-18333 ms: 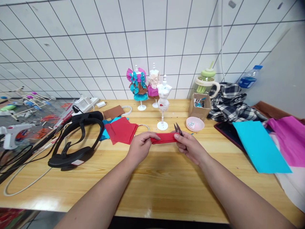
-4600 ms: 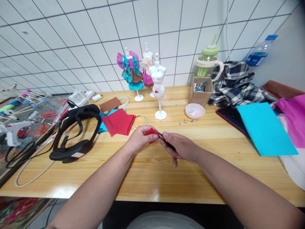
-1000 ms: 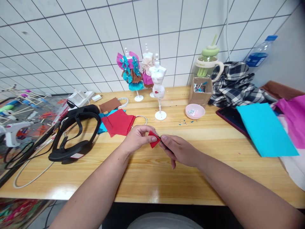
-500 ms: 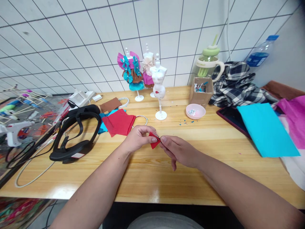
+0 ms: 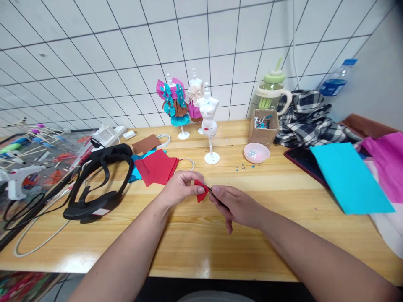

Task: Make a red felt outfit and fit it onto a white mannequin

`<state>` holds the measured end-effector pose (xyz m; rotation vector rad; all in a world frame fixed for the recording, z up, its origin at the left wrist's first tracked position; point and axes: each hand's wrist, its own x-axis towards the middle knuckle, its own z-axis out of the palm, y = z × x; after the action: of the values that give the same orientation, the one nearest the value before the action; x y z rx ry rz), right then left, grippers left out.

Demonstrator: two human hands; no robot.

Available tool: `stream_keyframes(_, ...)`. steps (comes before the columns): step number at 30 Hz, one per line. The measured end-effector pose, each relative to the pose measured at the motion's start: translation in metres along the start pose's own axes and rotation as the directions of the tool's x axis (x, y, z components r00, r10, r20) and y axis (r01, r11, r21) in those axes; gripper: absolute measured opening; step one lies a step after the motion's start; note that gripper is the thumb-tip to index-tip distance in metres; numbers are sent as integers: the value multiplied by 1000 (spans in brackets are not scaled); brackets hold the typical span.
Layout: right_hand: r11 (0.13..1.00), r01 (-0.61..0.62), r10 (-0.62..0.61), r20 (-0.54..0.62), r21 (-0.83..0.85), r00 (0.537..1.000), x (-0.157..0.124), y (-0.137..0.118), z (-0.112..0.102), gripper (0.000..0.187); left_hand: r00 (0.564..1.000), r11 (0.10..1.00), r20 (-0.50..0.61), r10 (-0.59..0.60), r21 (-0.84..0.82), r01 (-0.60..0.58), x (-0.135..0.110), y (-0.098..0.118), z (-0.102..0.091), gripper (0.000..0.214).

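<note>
Pinched between the thumb and fingers of my left hand [image 5: 182,188] is a small folded piece of red crepe paper [image 5: 200,196]. My right hand [image 5: 237,204] is closed around a slim dark tool that looks like small scissors [image 5: 214,195]; the fingers cover most of its handles. Its thin tip meets the upper right edge of the red piece. Both hands are above the table, in front of a bare white mannequin [image 5: 208,110] with a small red mark at its waist. A stack of red paper sheets [image 5: 156,167] lies left of my left hand.
Two dressed mannequins [image 5: 174,100] stand by the wall. Right of centre are a pink bowl [image 5: 257,153], a cardboard box [image 5: 262,133] and a cup [image 5: 270,90]. Turquoise paper [image 5: 351,178] lies at the right, a black headset [image 5: 100,184] and glue gun [image 5: 23,178] at the left.
The camera view has tilted up slightly, so everything sits lower. The red piece has turned a little in my left hand, and more of the dark tool shows under my right thumb.
</note>
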<state>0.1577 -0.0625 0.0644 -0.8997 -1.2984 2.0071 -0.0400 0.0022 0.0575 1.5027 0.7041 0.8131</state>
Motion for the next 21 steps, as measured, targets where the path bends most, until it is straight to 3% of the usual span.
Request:
stream_keyframes(6, 996, -64, 61, 34, 62, 998, 0, -4, -1, 45, 999, 999, -17, -41, -29, 40, 0, -1, 3, 21)
stream_keyframes(21, 1000, 5, -4, -28, 16, 1000, 0, -2, 3, 48, 1000, 999, 5, -14, -53, 15, -1, -3, 4, 22)
